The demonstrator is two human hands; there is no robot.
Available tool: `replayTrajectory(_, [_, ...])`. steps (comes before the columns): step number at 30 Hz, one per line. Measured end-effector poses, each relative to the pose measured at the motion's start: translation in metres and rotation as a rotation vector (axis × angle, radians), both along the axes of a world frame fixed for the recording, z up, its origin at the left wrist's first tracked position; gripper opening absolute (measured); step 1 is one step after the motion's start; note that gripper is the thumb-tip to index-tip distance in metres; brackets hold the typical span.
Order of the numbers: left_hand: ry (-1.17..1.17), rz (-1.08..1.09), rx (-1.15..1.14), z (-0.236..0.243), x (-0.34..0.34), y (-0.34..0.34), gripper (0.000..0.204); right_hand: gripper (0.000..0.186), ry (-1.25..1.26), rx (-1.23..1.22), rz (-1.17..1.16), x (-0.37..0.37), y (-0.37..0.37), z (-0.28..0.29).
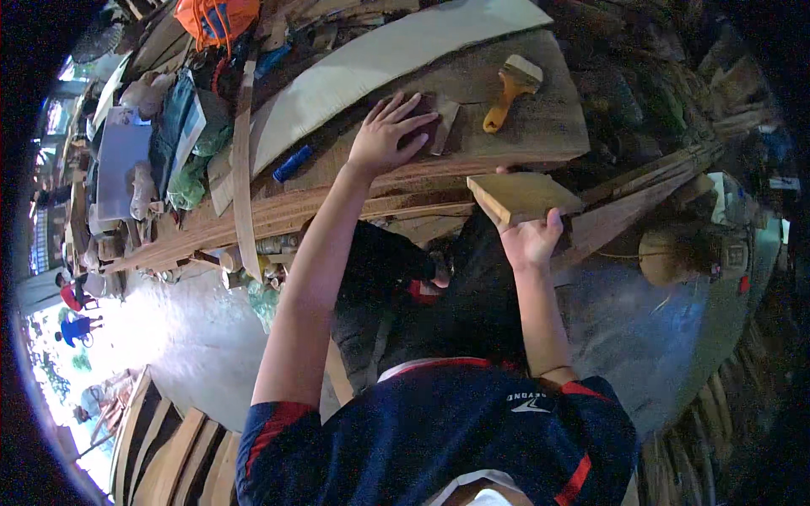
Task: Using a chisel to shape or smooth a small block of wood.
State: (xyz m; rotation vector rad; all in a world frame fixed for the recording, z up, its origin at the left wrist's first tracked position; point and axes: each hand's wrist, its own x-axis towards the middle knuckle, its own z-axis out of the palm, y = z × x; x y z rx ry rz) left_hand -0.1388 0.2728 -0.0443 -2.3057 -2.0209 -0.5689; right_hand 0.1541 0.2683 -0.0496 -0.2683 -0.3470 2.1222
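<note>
My left hand (391, 137) lies with fingers spread on the wooden workbench (557, 101), palm down. Beside its fingertips is a small flat brownish piece (445, 126); whether the fingers touch it, I cannot tell. In my right hand (533, 243) a short wooden board (525, 196) is gripped from below, tilted just off the bench's near edge. A brush with an orange handle (504, 99) rests on the bench, bristles pointing away. To the left of my left hand lies a small blue cylinder (293, 164).
A long pale curved board (371, 67) spans the far side of the bench. One thin wooden strip (243, 169) crosses the bench at left. Plastic bags and an orange bag (218, 18) crowd the far left. Long planks (641, 207) extend to the right. Two people appear outside, far left.
</note>
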Motion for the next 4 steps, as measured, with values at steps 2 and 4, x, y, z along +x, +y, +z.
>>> replayTrajectory(2, [-0.019,0.011,-0.039,0.001,0.0,0.0,0.039,0.068,-0.048,0.004,-0.057,-0.011,0.006,0.012])
replayTrajectory(4, [-0.047,0.004,-0.058,-0.001,-0.003,0.0,0.04,0.074,-0.126,0.16,-0.052,-0.019,0.024,0.006])
